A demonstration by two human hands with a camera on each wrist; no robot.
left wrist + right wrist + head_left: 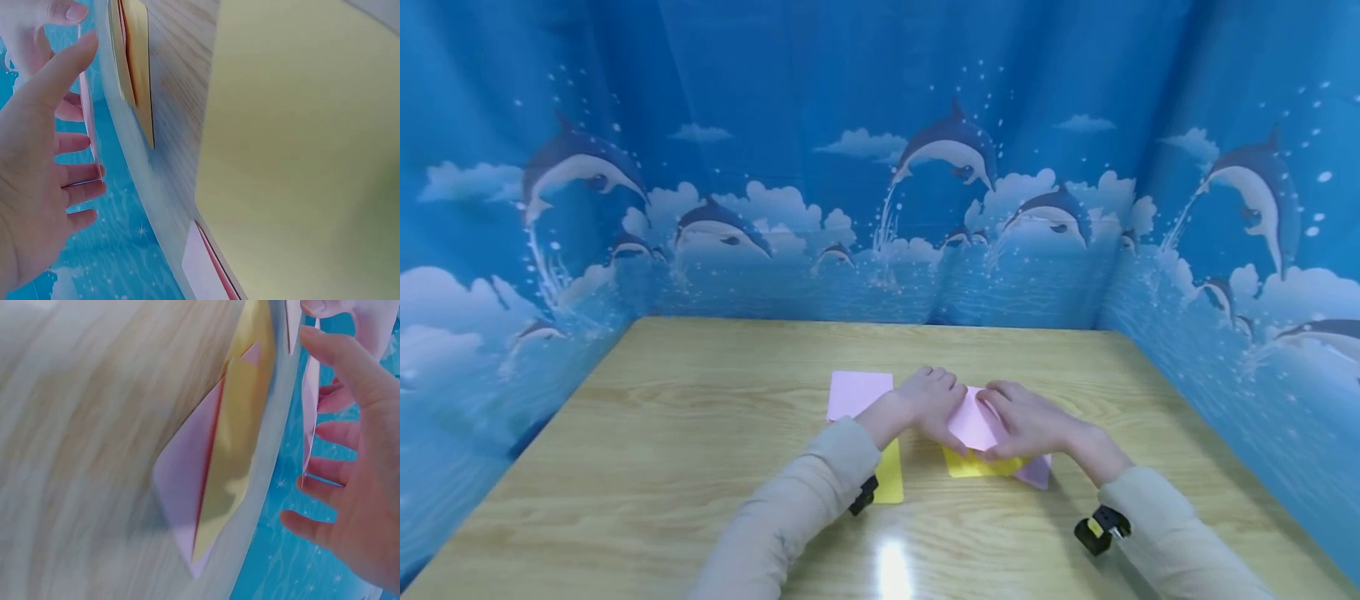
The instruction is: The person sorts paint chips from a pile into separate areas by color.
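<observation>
We see the left hand (931, 402) and right hand (1028, 419) gripping a pink card (976, 421) raised above the right-hand yellow card (972, 466), where light, even pressure should keep it flat, though thumb contact is unclear.

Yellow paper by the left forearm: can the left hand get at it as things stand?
Probably not without letting go: the left hand holds the raised pink paper with the right hand. Nothing seems to lie on the yellow paper, though the forearm partly hides it.
</observation>
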